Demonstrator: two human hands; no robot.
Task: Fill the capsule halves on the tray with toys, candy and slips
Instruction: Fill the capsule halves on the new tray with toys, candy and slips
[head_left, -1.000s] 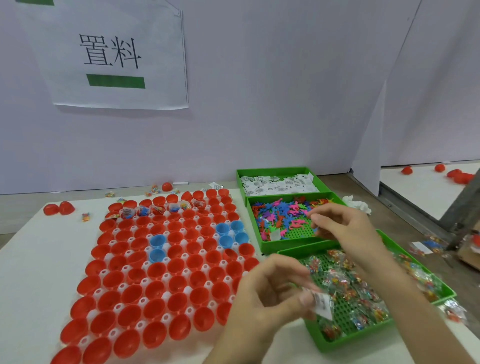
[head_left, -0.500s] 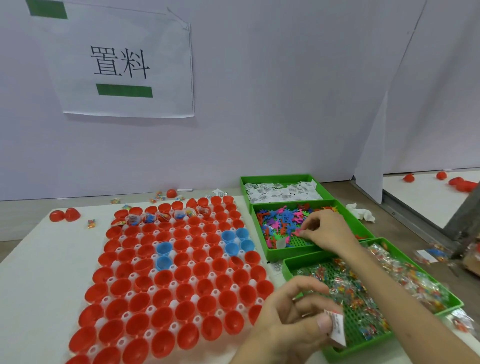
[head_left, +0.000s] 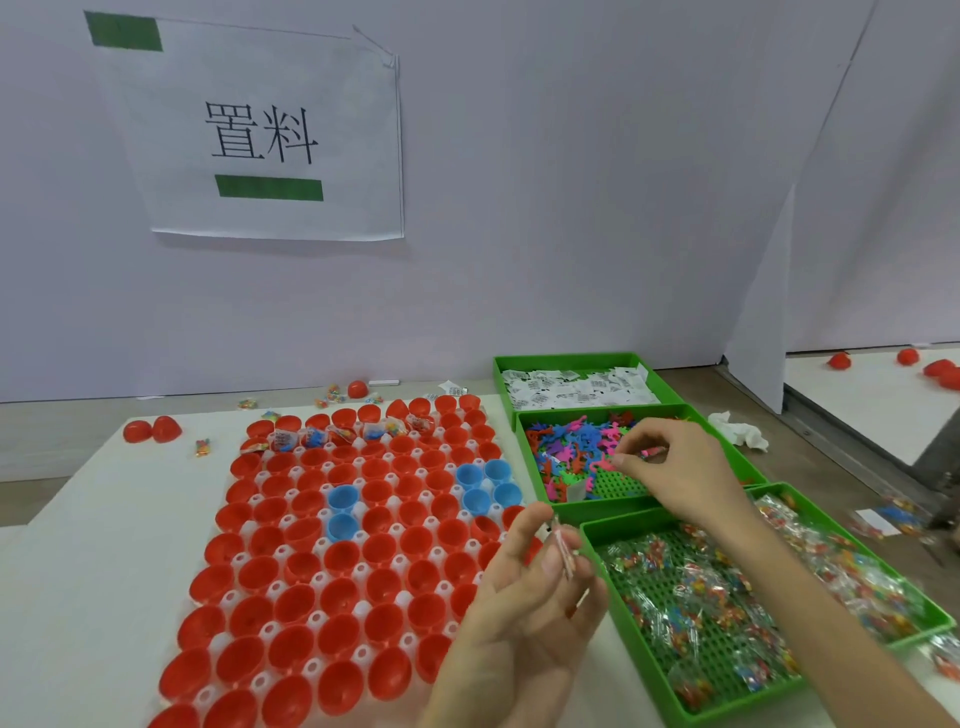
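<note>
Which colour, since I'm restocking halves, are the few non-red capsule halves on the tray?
The odd capsule halves are light blue, shown best in the head view.

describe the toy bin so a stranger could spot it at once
Right of the capsule tray stand three green bins in a row. The toy bin is the middle one, under the right hand. Only it holds blue and pink figures, not white slips or bagged candy.

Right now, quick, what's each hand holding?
Left hand: closed, pinching a slip, seen edge-on.
Right hand: closed, pinching a pink toy over the toy bin.
</note>
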